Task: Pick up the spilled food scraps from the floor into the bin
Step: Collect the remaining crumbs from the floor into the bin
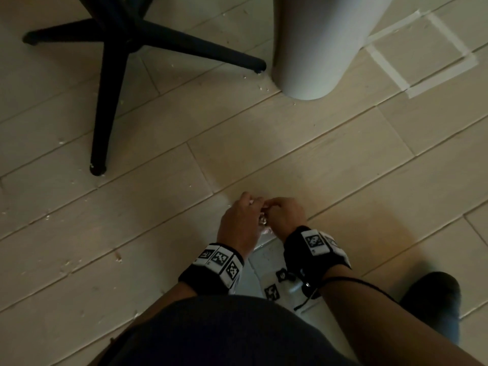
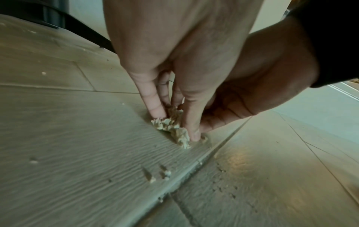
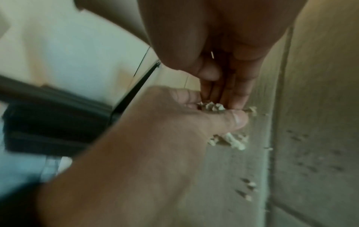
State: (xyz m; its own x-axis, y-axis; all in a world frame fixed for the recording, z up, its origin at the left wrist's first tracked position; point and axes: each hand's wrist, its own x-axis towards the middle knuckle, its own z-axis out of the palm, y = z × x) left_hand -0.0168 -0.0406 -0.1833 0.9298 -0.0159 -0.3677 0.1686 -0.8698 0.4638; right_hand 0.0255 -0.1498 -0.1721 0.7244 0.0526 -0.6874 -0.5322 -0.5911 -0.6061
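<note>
A small pile of pale food scraps lies on the light plank floor, mostly hidden by my hands in the head view. My left hand reaches down with thumb and fingers pinching the pile between them. My right hand presses its straight fingers against the scraps from the other side. In the head view both hands, left and right, meet at the floor in front of my knees. The grey bin stands upright farther ahead, to the right.
A black chair base spreads its legs at the upper left, one foot close to the bin. Loose crumbs lie near the plank seam, and others lie beside the bin. A tape square marks the floor. My dark-socked foot is at the right.
</note>
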